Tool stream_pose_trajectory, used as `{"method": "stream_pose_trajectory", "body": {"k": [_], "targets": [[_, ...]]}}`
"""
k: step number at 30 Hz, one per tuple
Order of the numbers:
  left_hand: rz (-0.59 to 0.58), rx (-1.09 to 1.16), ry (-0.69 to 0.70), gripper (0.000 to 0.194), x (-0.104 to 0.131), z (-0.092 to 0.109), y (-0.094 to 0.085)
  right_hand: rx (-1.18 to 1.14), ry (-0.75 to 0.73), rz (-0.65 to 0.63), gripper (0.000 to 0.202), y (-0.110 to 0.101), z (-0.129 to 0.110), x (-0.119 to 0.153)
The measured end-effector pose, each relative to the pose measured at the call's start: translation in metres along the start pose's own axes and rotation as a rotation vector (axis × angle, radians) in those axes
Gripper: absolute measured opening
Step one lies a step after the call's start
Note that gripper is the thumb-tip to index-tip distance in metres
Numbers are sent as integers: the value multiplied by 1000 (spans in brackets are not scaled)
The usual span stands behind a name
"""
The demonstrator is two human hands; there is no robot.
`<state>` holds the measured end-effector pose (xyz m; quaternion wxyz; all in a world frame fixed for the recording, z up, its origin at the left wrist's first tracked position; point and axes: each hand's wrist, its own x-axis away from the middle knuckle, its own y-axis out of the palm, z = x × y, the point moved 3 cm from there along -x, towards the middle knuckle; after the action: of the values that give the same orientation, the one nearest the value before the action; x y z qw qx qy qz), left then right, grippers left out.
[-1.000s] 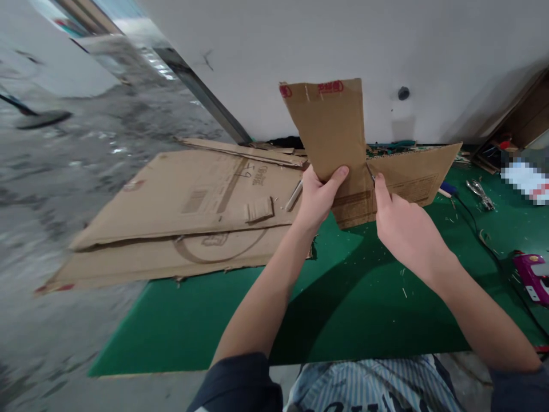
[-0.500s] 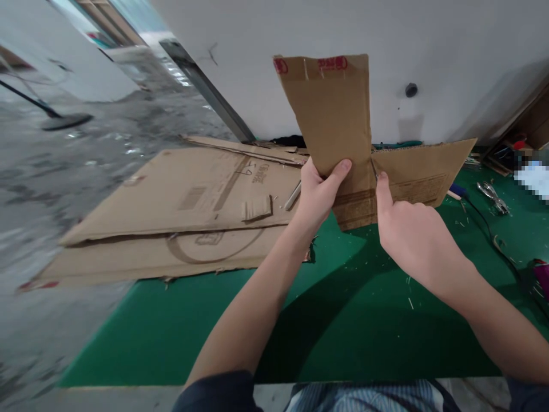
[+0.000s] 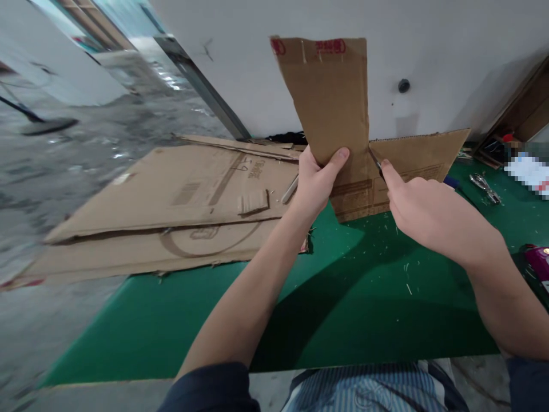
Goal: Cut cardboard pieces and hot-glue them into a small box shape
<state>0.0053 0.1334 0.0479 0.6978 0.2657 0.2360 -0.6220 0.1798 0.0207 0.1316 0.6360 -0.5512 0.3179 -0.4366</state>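
Observation:
My left hand grips a folded piece of cardboard, its thumb on the near face and the other fingers hidden behind. One panel stands upright with red print along its top edge; another panel spreads out to the right. Closed around a thin blade-like tool, probably a knife, my right hand has its index finger stretched along it. The tip touches the cardboard at the crease between the panels. Most of the tool's handle is hidden in the palm.
Large flat cardboard sheets lie on the left of the green table, with a small cardboard scrap on top. A grey strip-shaped object lies beside my left wrist. Metal pliers-like tool and a purple object are at right. A white wall stands behind.
My right hand has drawn back slightly to the right and changed its angle, so more of the blade shows. The left hand still holds the cardboard. The whole view has shifted a little.

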Motion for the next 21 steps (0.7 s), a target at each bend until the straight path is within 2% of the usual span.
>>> {"method": "stream_pose_trajectory", "body": {"k": [5, 13, 21], "targets": [[-11, 2, -7, 39, 1, 2, 1, 11, 5, -68, 75, -1, -7, -3], [-11, 22, -33, 41, -1, 1, 1, -8, 14, -57, 78, 3, -9, -7], [-21, 34, -20, 42, -3, -1, 2, -335, 30, 75, 63, 18, -2, -22]]}}
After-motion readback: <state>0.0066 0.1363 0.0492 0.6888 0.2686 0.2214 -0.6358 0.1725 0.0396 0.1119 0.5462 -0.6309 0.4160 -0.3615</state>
